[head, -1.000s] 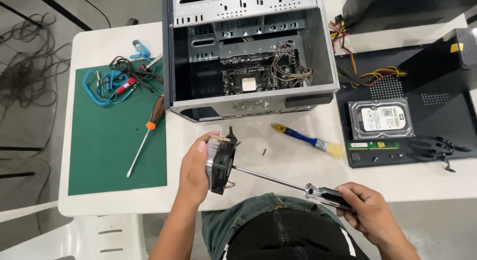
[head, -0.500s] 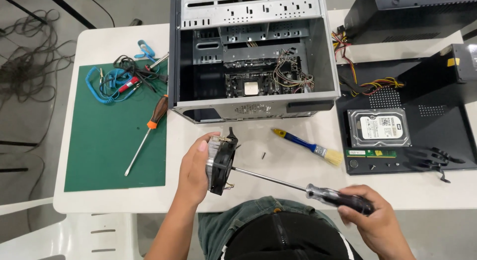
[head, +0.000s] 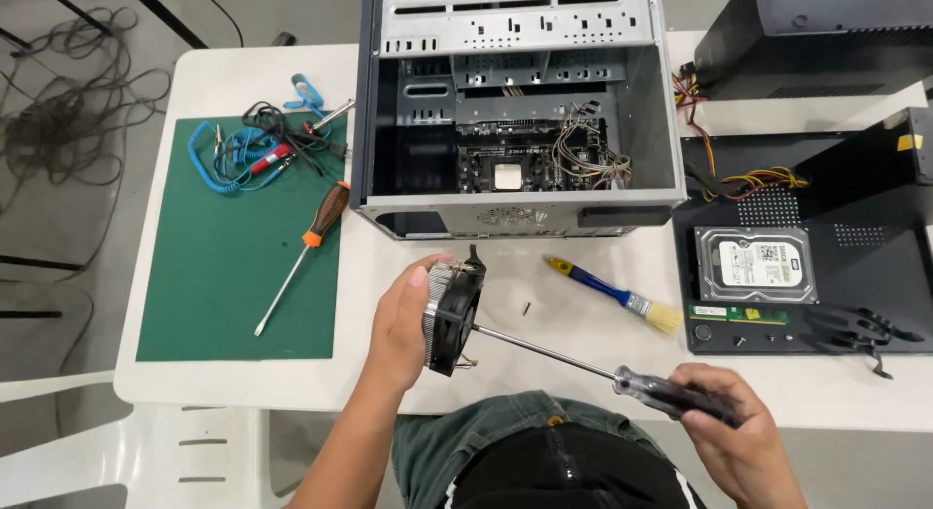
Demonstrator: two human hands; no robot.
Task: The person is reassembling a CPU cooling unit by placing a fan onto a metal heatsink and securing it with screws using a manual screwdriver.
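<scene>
Left hand [head: 400, 324] upright, fingers curled; right hand [head: 743, 441] fisted, both forearms forward.

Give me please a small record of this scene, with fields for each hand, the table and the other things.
left hand: the left hand grips a black cooler fan on its edge
right hand: the right hand holds a long screwdriver, tip against the fan
case: an open computer case lies behind the fan
table: a white table carries a green mat
on the mat: an orange-handled screwdriver, a blue coiled cable
loose items: a blue-handled brush, a hard drive on a black panel
</scene>
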